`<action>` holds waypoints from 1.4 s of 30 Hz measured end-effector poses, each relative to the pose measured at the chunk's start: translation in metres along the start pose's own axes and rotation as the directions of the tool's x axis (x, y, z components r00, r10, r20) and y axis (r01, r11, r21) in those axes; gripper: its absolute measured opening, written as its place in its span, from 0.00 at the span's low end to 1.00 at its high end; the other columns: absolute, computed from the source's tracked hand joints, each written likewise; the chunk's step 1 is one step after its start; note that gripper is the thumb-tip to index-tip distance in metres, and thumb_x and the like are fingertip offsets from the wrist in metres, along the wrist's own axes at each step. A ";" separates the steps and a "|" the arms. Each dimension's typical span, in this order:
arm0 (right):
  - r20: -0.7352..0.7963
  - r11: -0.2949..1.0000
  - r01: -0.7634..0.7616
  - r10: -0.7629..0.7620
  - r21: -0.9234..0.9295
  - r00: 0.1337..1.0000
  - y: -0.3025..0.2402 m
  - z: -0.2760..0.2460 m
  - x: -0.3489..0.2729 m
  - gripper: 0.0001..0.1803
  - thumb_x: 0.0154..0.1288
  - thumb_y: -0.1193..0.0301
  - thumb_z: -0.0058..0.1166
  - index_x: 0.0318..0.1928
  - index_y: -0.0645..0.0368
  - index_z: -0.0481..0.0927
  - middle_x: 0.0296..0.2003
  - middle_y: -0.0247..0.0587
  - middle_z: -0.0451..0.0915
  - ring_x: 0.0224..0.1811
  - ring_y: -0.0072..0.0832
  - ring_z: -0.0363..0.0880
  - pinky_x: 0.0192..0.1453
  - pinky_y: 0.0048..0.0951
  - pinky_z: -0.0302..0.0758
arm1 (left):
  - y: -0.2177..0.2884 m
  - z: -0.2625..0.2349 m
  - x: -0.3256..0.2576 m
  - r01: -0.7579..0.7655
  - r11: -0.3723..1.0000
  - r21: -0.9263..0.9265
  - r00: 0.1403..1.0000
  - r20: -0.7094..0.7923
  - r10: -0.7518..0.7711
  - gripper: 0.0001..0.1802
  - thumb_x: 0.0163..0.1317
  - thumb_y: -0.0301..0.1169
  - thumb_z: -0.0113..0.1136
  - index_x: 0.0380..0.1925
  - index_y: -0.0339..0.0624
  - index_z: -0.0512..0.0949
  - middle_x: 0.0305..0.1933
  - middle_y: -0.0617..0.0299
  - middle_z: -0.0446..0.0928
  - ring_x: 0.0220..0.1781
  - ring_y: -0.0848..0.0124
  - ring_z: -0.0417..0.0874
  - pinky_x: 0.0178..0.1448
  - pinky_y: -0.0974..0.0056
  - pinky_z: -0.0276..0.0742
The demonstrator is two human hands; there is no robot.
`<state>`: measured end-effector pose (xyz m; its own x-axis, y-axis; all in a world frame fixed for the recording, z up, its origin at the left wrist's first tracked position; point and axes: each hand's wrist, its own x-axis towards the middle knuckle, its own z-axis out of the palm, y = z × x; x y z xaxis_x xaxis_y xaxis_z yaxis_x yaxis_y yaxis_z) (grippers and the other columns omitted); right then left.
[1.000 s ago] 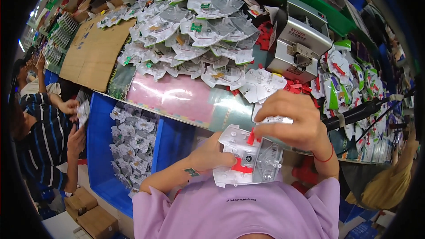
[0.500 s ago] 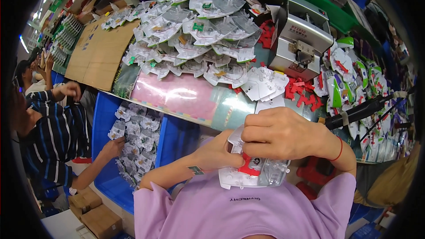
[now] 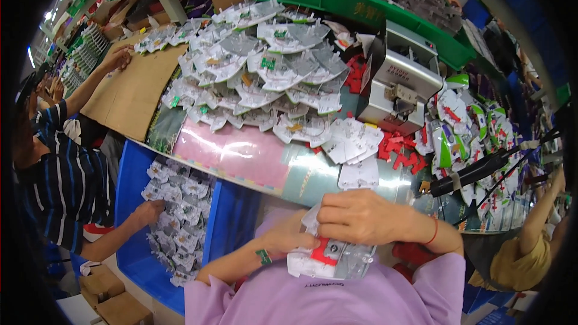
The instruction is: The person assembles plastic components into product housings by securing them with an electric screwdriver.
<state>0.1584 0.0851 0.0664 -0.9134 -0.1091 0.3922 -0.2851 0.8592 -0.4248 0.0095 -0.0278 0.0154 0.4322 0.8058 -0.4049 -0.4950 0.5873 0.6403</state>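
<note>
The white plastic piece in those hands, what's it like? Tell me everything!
This white plastic piece has a clear plastic section at its right and a red plastic part near its middle. It is held before the light purple shirt. The left hand grips its left side; the right hand partly covers its upper area.

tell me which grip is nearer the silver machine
Right. The right grip is below the silver machine in the picture, over the white housing; the left grip is farther off, at the housing's left side.
</note>
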 end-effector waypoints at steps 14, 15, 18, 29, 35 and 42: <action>-0.289 0.896 -0.439 0.440 0.074 0.850 0.004 -0.003 -0.023 0.11 0.42 0.78 0.60 0.31 0.57 0.79 0.28 0.37 0.76 0.29 0.31 0.75 0.29 0.26 0.71 | -0.025 -0.013 0.018 0.043 0.987 -0.154 0.988 0.156 -0.018 0.29 0.43 0.21 0.53 0.52 0.34 0.64 0.45 0.59 0.73 0.44 0.74 0.76 0.47 0.70 0.73; -0.356 0.868 -0.497 0.461 -0.010 0.813 0.007 -0.001 -0.024 0.11 0.40 0.79 0.60 0.29 0.58 0.80 0.27 0.38 0.76 0.28 0.31 0.75 0.29 0.25 0.70 | -0.024 -0.010 0.019 0.044 0.983 -0.177 0.986 0.164 -0.015 0.28 0.43 0.20 0.52 0.50 0.34 0.65 0.44 0.59 0.74 0.42 0.74 0.77 0.46 0.70 0.73; -0.405 0.806 -0.575 0.483 -0.140 0.776 0.013 0.007 -0.015 0.13 0.38 0.79 0.61 0.30 0.58 0.78 0.26 0.37 0.73 0.26 0.32 0.72 0.26 0.29 0.67 | -0.017 0.002 0.009 0.033 0.980 -0.194 0.988 0.154 -0.003 0.27 0.41 0.20 0.51 0.48 0.33 0.67 0.41 0.59 0.75 0.39 0.73 0.78 0.44 0.70 0.75; -0.271 0.620 -0.593 0.539 -0.513 0.798 0.032 0.018 -0.015 0.16 0.36 0.72 0.63 0.28 0.61 0.71 0.29 0.42 0.67 0.35 0.38 0.66 0.34 0.35 0.65 | -0.015 0.006 0.004 0.029 0.981 -0.192 0.988 0.156 0.001 0.28 0.37 0.19 0.50 0.46 0.33 0.68 0.38 0.58 0.76 0.36 0.72 0.79 0.41 0.69 0.76; -0.248 0.548 -0.562 0.543 -0.620 0.802 0.034 0.020 -0.020 0.14 0.37 0.71 0.62 0.26 0.59 0.71 0.28 0.42 0.67 0.35 0.38 0.66 0.34 0.35 0.65 | -0.015 0.003 0.005 0.044 0.990 -0.137 0.985 0.170 -0.021 0.27 0.37 0.19 0.50 0.45 0.34 0.69 0.39 0.58 0.76 0.36 0.72 0.79 0.41 0.69 0.76; -0.209 0.558 -0.559 0.567 -0.613 0.797 0.038 0.021 -0.018 0.11 0.38 0.74 0.59 0.25 0.60 0.71 0.28 0.43 0.67 0.36 0.38 0.67 0.35 0.35 0.66 | -0.024 0.007 0.016 0.017 0.991 -0.136 0.978 0.208 0.011 0.25 0.39 0.21 0.52 0.44 0.34 0.70 0.37 0.59 0.77 0.35 0.74 0.79 0.41 0.69 0.76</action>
<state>0.1578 0.1092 0.0261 -0.8285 0.5050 0.2418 0.5293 0.8473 0.0440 0.0333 -0.0296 -0.0015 0.5741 0.7788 -0.2526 -0.5851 0.6061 0.5387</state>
